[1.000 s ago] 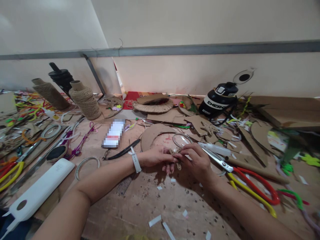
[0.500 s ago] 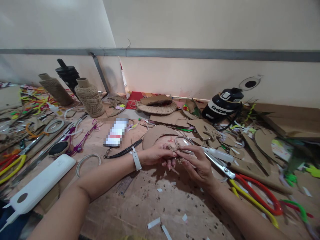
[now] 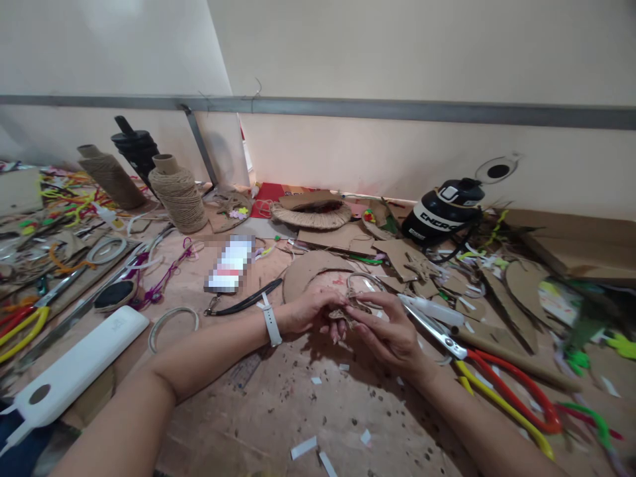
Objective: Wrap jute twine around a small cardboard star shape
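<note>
Near the middle of the table my left hand [image 3: 315, 313] and my right hand [image 3: 390, 331] meet over a small brown twine-wrapped piece [image 3: 342, 317]. My left fingers close on its left side, and the fingers of my right hand press on it from the right. Its exact shape is mostly hidden by the fingers. Just beyond the hands lies a curved cardboard piece [image 3: 311, 268], with a clear ring-shaped item [image 3: 365, 285] beside it. Scissors with red and yellow handles [image 3: 452, 344] rest to the right, close to a white tube [image 3: 434, 308].
Twine spools [image 3: 176, 195] stand at the back left. A phone [image 3: 231, 262] lies left of centre, above a white elongated device [image 3: 82, 364]. A dark bottle [image 3: 442, 209] stands at the back right among cardboard scraps [image 3: 524, 291]. Paper bits [image 3: 303, 448] are scattered in front.
The twine-wrapped piece has turned between my fingers and now shows a flatter brown side. Both hands stay in nearly the same place, with the fingers slightly shifted.
</note>
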`<state>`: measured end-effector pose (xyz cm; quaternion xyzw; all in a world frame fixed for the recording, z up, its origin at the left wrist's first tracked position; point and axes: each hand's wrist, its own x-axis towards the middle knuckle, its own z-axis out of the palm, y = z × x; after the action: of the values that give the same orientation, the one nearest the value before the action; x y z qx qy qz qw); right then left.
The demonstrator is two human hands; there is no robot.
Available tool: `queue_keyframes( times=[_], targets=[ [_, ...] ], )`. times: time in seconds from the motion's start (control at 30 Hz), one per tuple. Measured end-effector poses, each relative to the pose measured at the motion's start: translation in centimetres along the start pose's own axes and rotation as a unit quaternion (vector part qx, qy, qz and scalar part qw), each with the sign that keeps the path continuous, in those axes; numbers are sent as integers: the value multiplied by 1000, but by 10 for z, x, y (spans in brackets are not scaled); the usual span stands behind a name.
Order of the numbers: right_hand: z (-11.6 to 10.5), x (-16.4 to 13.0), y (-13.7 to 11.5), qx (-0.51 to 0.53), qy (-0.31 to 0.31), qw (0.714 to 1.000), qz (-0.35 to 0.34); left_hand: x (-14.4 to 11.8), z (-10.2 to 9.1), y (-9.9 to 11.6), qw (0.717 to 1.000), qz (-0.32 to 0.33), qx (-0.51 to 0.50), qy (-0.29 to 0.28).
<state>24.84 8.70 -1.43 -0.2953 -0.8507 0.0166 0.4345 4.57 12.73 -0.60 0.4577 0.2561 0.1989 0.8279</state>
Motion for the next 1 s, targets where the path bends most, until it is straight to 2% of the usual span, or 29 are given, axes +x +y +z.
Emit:
queue_keyframes(
  times=[0.17, 0.33, 0.43, 0.5, 0.57, 0.63, 0.7, 0.77, 0.83, 1.0],
  targets=[
    [-1, -3, 4, 2, -21, 1000, -11, 1, 0, 1, 1000, 1, -10, -7],
    [-5, -5, 4, 20, -24, 1000, 3, 3, 0, -3, 999, 40, -2, -32],
    [-6, -5, 2, 45, -7, 999, 22, 2, 0, -4, 998, 65, 3, -20],
    [-5, -4, 0, 61, 46, 994, 79, 2, 1, -4, 996, 84, 12, -3],
    [-2, -2, -1, 86, 94, 974, 185, 1, 3, -3, 996, 91, 21, -1],
    [1, 1, -3, 142, 79, 942, 295, 0, 4, -2, 996, 90, 30, -6],
    [3, 4, -4, 211, 19, 908, 361, 0, 5, -1, 995, 90, 41, -10],
    [5, 5, -4, 255, -6, 886, 386, 0, 5, 0, 995, 89, 52, -7],
    [6, 4, -3, 269, 0, 875, 402, 0, 4, 0, 994, 87, 62, -9],
    [9, -1, 1, 270, 2, 866, 421, 1, 5, -5, 990, 100, 98, -20]
  ],
)
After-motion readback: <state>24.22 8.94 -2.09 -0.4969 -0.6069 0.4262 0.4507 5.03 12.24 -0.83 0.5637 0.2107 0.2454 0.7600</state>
